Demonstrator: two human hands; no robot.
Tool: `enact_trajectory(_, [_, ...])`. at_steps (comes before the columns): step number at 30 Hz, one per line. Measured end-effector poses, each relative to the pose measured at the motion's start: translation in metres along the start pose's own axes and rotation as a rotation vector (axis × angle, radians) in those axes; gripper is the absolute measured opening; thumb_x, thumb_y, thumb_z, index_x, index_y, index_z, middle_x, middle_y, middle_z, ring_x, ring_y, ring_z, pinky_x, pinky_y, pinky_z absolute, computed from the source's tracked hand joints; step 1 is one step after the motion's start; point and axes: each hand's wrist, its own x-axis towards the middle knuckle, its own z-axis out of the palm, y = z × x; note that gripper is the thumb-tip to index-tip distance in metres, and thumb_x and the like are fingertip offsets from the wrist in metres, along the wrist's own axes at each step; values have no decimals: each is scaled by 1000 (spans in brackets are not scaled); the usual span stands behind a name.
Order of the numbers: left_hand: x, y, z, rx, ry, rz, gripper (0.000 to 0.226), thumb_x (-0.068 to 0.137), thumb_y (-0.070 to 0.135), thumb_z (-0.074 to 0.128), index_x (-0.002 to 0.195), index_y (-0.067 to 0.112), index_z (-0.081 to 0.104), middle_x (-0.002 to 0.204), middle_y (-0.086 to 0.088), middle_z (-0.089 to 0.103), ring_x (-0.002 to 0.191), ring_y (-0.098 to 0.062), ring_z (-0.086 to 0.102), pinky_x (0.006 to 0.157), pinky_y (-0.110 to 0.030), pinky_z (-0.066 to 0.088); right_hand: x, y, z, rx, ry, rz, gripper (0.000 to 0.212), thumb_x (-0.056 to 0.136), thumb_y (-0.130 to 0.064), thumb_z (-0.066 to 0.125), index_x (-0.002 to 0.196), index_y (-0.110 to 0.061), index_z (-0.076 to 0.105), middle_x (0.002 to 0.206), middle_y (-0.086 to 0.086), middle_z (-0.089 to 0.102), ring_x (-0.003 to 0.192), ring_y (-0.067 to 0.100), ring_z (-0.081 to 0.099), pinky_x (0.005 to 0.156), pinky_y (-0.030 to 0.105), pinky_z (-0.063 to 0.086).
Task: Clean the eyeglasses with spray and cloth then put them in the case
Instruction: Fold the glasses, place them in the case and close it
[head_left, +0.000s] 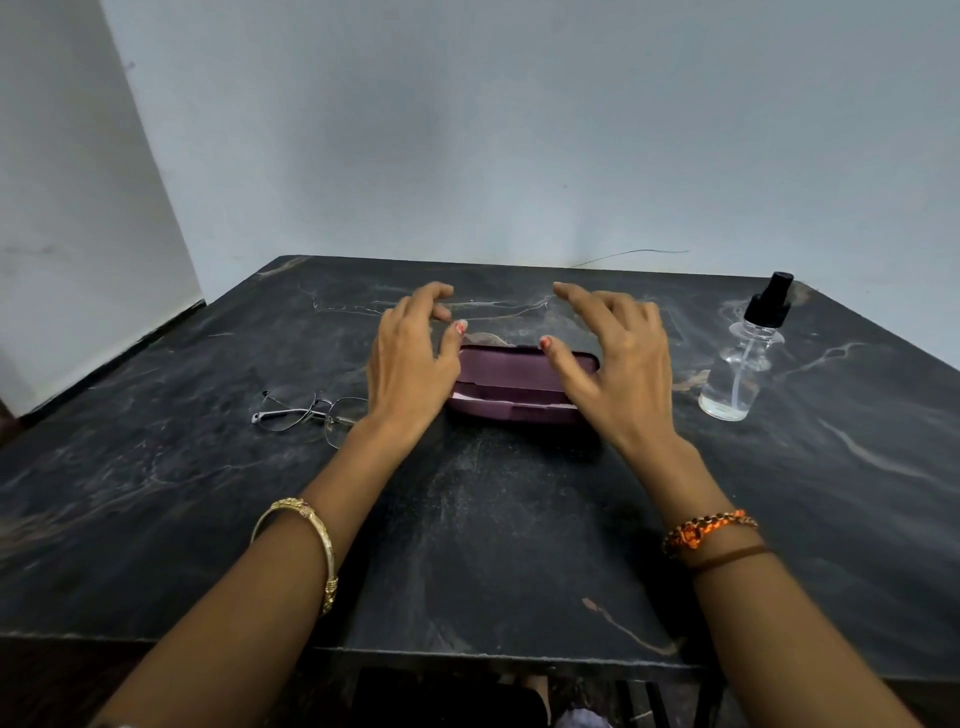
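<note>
A purple case (519, 384) lies shut at the centre of a dark marble table (493, 545). The left hand (410, 358) and right hand (618, 358) hover at its ends, fingers spread, holding nothing. Eyeglasses (311, 413) lie left of the case; a spray bottle (743, 358) stands well right.

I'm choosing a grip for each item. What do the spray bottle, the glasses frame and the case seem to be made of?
Spray bottle: clear glass or hard plastic, glossy, see-through to its dip tube; black plastic-looking pump top.
Eyeglasses: thin metal wire frame, judging by its slim grey rims.
Glasses case: purple, matte, probably hard shell with leatherette or plastic skin; the material is uncertain.
</note>
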Motion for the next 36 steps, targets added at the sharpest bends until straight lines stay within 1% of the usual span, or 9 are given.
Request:
enact_trajectory(2, [1, 0, 0, -1, 57, 25, 32, 85, 15, 55, 117, 14, 50, 104, -4, 58, 99, -22, 50, 76, -29, 43, -3, -11, 5, -11, 45, -44, 42, 82, -31, 59, 122, -18, 57, 104, 11, 61, 94, 25, 50, 76, 30, 36])
enact_trajectory(6, [-1, 2, -3, -46, 120, 46, 30, 86, 10, 52, 116, 9, 50, 113, -11, 56, 102, -23, 48, 77, -32, 45, -13, -30, 14, -57, 70, -159, 39, 80, -32, 55, 116, -17, 61, 105, 10, 62, 94, 22, 51, 73, 30, 35])
enact_trajectory(9, [0, 2, -5, -57, 154, 45, 28, 88, 8, 47, 115, 7, 51, 114, -13, 55, 102, -25, 49, 81, -28, 41, -22, -41, 21, -162, 64, -270, 33, 80, -30, 55, 110, -17, 64, 106, 10, 64, 94, 23, 54, 76, 32, 34])
enact_trajectory(12, [4, 1, -11, -41, 204, 60, 29, 85, -1, 43, 112, 6, 53, 113, -14, 56, 99, -24, 47, 75, -14, 30, -30, -49, 28, -270, 64, -430, 29, 80, -29, 53, 103, -17, 66, 106, 11, 66, 97, 24, 49, 80, 35, 32])
enact_trajectory(17, [16, -15, -41, 44, 279, 71, 31, 81, -6, 44, 105, 7, 58, 110, -15, 58, 100, -28, 47, 74, -12, 27, -35, -51, 31, -400, 67, -572, 25, 81, -32, 50, 96, -20, 67, 105, 5, 68, 99, 21, 48, 83, 35, 33])
enact_trajectory(21, [20, -54, -77, 199, 169, 60, 25, 84, 1, 48, 107, 8, 56, 111, -16, 57, 103, -30, 47, 80, -22, 32, -35, -53, 31, -419, 63, -624, 23, 82, -32, 50, 93, -20, 67, 105, 3, 68, 99, 20, 45, 83, 35, 33])
enact_trajectory(27, [4, -123, -114, 333, -51, -171, 27, 85, -1, 46, 108, 6, 57, 114, -21, 57, 107, -37, 50, 94, -47, 41, -35, -59, 36, -473, -26, -646, 29, 82, -35, 45, 93, -18, 66, 105, 1, 67, 98, 19, 40, 83, 35, 31])
enact_trajectory(32, [0, -130, -115, 357, -192, -179, 43, 74, -15, 41, 100, 13, 62, 111, -15, 57, 103, -28, 50, 90, -49, 44, -36, -77, 45, -395, -151, -470, 20, 72, -30, 62, 83, -15, 68, 106, 2, 65, 99, 24, 60, 85, 34, 29])
enact_trajectory(36, [1, -129, -114, 366, -302, -149, 39, 75, -14, 45, 90, 16, 65, 107, -12, 57, 104, -26, 47, 91, -48, 43, -37, -89, 53, -260, -199, -403, 17, 66, -27, 63, 74, -13, 69, 103, 3, 65, 101, 24, 55, 83, 33, 26])
